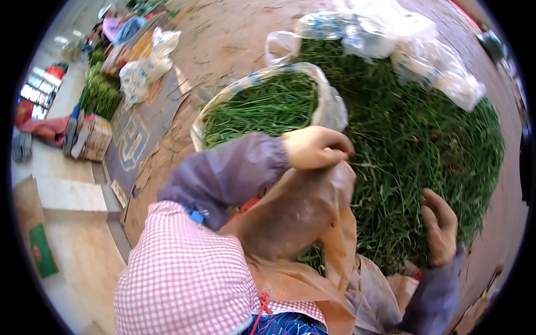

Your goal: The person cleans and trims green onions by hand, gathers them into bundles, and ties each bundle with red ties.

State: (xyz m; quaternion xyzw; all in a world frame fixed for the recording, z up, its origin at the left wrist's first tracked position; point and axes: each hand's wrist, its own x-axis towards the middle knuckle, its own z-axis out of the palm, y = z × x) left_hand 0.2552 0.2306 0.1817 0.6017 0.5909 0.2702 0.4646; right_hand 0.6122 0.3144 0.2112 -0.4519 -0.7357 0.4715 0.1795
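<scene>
My left hand hangs over my raised knee, fingers curled together against the thumb. Whatever the fingers may hold is hidden. Under it, a brown plastic apron covers the knee. My right hand is over the near right part of a big pile of thin, grass-like green leaves, resembling chives. Its fingers are stretched out, with nothing visible in them. Beyond my left forearm stands an open white plastic bag filled with long green stalks.
Clear plastic bags lie over the pile's far edge. Flattened cardboard covers floor to the left. Farther left are a cardboard box, a green bundle, a white bag and a green mat.
</scene>
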